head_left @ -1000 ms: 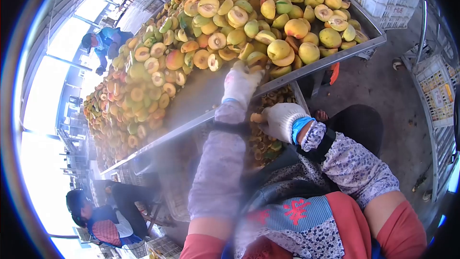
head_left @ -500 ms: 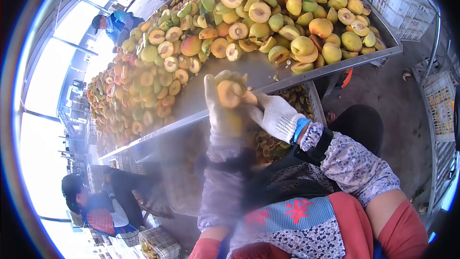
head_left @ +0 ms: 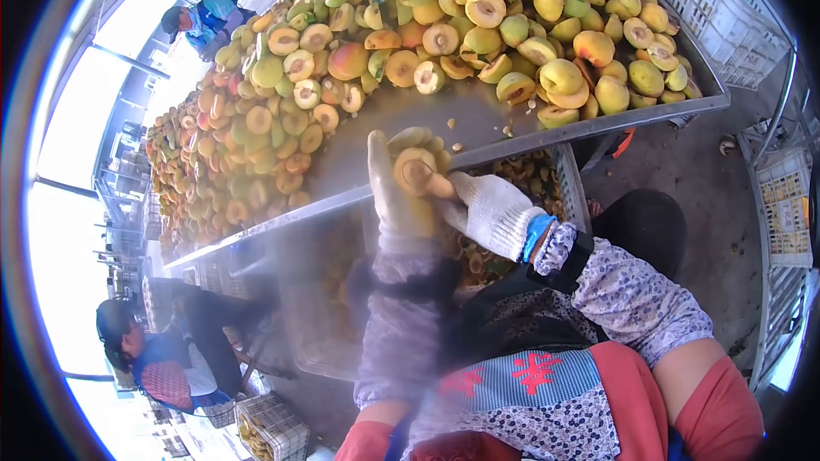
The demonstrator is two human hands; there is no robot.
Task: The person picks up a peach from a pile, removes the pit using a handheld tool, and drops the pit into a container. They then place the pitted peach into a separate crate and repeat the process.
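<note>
OK, left hand (head_left: 403,201) cups a peach half (head_left: 413,164) in curled fingers, near side of the metal table (head_left: 598,128), right hand (head_left: 494,210) closed round an apparent wooden-handled tool (head_left: 441,187) at the cut face; probably light, soft, slick, so hold skin-side.

Fruit-processing shed, metal-edged table (head_left: 615,129) heaped with halved fruit (head_left: 441,39), stacked white crates (head_left: 713,13), co-workers (head_left: 175,371)

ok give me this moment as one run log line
left hand: holding fruit half | right hand: gripping tan tool at its cut face | fruit heap: on metal table ahead
</note>
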